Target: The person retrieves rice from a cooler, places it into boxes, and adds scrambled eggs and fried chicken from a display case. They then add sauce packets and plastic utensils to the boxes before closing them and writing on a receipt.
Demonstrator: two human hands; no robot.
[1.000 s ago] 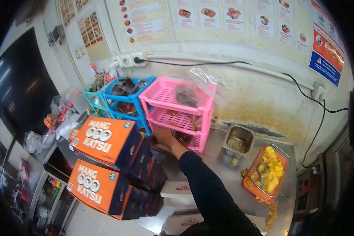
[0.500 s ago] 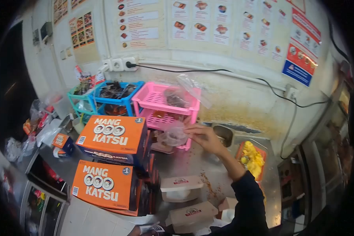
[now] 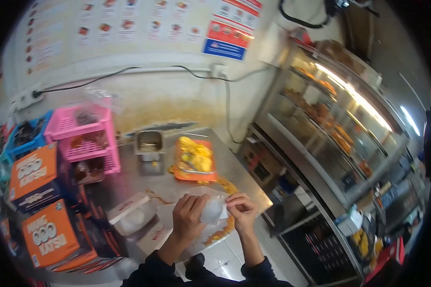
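Note:
Both hands are raised over the front of the steel counter, with a small translucent plastic piece (image 3: 212, 211) between them. My left hand (image 3: 188, 217) has its fingers closed on the left side of it. At its right edge, my right hand (image 3: 243, 213) pinches with thumb and forefinger. Blur hides the exact shape of the plastic. White carton flaps (image 3: 165, 215) show just behind and beside the left hand. Left of the hands stand a white takeaway box (image 3: 135, 217) with a rounded white content and another white box (image 3: 156, 236).
An orange tray (image 3: 195, 177) of yellow food and a metal container (image 3: 149, 142) stand farther back. Orange printed boxes (image 3: 52, 234) and a pink basket rack (image 3: 81, 126) are at left. Right stands a lit glass food cabinet (image 3: 330, 119). Crumbs (image 3: 219, 235) lie near the counter edge.
The view has swung right. My right hand has come away from the pink rack toward the front of the counter, and both hands now meet at the translucent plastic.

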